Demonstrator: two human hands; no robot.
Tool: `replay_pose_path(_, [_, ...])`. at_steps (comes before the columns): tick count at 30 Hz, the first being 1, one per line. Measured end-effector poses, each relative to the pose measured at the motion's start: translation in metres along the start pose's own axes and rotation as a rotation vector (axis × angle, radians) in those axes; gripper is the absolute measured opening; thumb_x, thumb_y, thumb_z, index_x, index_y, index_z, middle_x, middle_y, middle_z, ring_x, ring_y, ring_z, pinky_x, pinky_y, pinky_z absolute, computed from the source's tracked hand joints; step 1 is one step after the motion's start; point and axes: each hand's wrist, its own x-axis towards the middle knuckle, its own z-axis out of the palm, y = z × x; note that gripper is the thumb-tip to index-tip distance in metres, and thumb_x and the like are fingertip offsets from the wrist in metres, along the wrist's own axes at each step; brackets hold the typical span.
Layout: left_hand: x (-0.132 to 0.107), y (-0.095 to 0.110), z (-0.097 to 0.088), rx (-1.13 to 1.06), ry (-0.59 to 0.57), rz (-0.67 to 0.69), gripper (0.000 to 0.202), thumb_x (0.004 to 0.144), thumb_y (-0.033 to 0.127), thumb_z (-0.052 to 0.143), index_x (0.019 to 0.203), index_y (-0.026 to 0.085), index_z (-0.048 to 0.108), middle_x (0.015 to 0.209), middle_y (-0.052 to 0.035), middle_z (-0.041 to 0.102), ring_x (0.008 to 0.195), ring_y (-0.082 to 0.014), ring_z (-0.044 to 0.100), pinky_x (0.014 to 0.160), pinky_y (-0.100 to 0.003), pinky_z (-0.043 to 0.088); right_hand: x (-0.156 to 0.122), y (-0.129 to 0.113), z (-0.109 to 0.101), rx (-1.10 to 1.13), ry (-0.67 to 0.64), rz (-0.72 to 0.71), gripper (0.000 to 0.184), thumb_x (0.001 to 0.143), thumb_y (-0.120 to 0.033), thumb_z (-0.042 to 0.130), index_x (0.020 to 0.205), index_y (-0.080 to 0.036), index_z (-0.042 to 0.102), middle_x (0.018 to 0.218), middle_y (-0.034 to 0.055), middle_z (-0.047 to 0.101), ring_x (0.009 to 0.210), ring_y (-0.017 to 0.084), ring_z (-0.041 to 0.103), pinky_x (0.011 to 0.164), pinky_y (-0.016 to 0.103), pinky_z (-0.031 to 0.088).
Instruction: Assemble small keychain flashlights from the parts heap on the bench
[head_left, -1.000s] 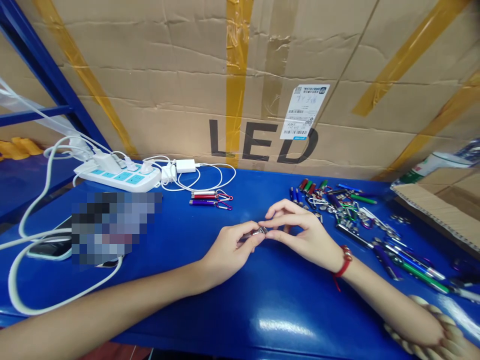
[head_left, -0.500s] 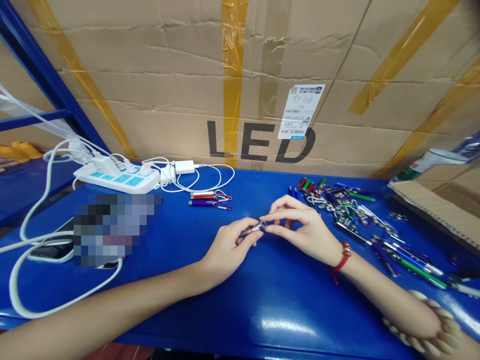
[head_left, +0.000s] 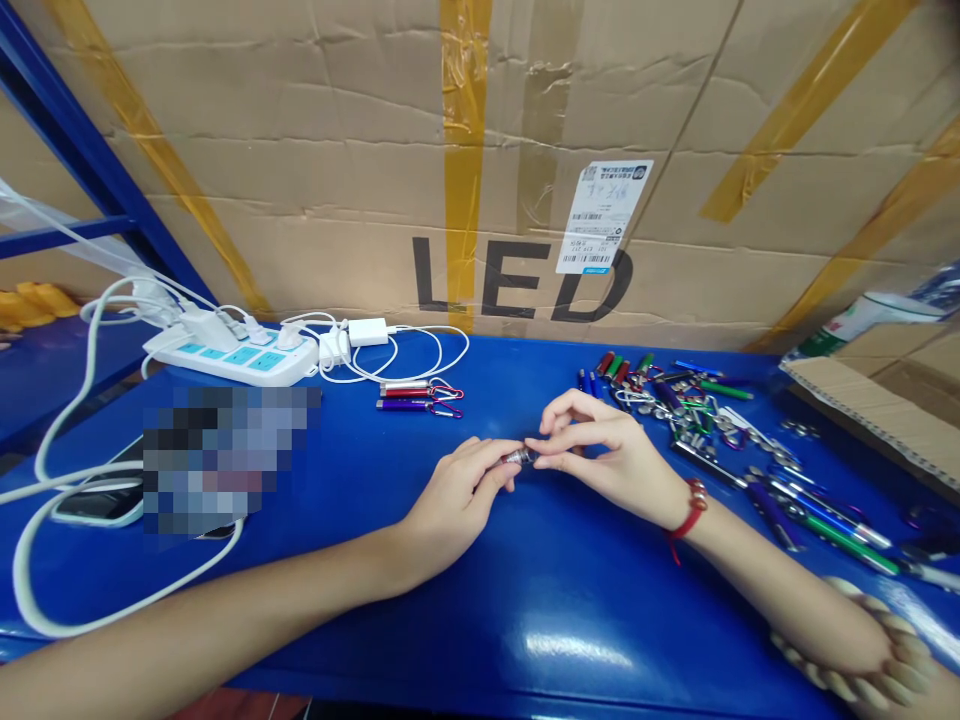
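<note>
In front of the large cardboard box point(head_left: 337, 180), opposite its printed E, a small metal tube point(head_left: 517, 457) is clamped between the thumb and fingers of the left hand point(head_left: 446, 505). Its long axis runs roughly along the box's face, the exposed end pointing right, where the thumb and fingertip of the right hand point(head_left: 626, 460) pinch the tip. That end looks silvery and ridged, darker at the tip; the rest is hidden.

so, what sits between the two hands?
A small metal tube, in the head view: the left hand grips it, and the right hand has fingertips at its end.
</note>
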Motion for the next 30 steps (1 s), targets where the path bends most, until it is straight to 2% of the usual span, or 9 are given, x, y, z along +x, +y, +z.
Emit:
replay_pose_path(10, [-0.0017, -0.0013, 0.0012, 0.046, -0.038, 0.051, 0.023, 0.086, 0.015, 0.040, 0.088, 0.016, 0.063, 0.064, 0.0002, 0.057, 0.062, -0.0120, 0.050, 0.061, -0.022, 0.038, -0.0015, -0.0028, 0.0047, 0.043, -0.053, -0.036, 0.013, 0.078, -0.011, 0.060, 0.068, -0.014, 0.068, 0.080, 0.0046, 0.050, 0.068, 0.008, 0.051, 0.060, 0.021, 0.045])
replay_pose_path(19, [0.0006, -0.0008, -0.0012, 0.043, -0.096, 0.070, 0.022, 0.086, 0.013, 0.042, 0.088, 0.014, 0.064, 0.065, -0.0007, 0.059, 0.067, -0.0134, 0.051, 0.065, -0.023, 0.039, -0.0068, -0.0009, 0.0068, -0.032, -0.058, -0.082, 0.013, 0.078, -0.014, 0.059, 0.067, -0.015, 0.066, 0.077, 0.0037, 0.049, 0.066, 0.008, 0.050, 0.058, 0.021, 0.043])
replay_pose_path(26, [0.0008, -0.0005, -0.0023, 0.020, -0.041, 0.127, 0.023, 0.086, 0.015, 0.044, 0.086, 0.017, 0.067, 0.067, -0.0005, 0.063, 0.062, -0.0122, 0.050, 0.062, -0.023, 0.039, -0.0058, -0.0083, 0.0077, -0.054, -0.008, -0.027, 0.017, 0.078, -0.022, 0.061, 0.062, -0.015, 0.064, 0.073, 0.0029, 0.049, 0.064, 0.009, 0.049, 0.058, 0.022, 0.042])
replay_pose_path(30, [0.0002, -0.0003, -0.0015, 0.035, 0.014, 0.138, 0.022, 0.087, 0.015, 0.046, 0.088, 0.018, 0.068, 0.075, -0.0014, 0.067, 0.064, -0.0127, 0.049, 0.064, -0.024, 0.039, -0.0076, -0.0090, 0.0092, -0.068, 0.012, 0.014, 0.017, 0.077, -0.023, 0.063, 0.062, -0.014, 0.062, 0.074, 0.0030, 0.049, 0.064, 0.009, 0.048, 0.058, 0.023, 0.040])
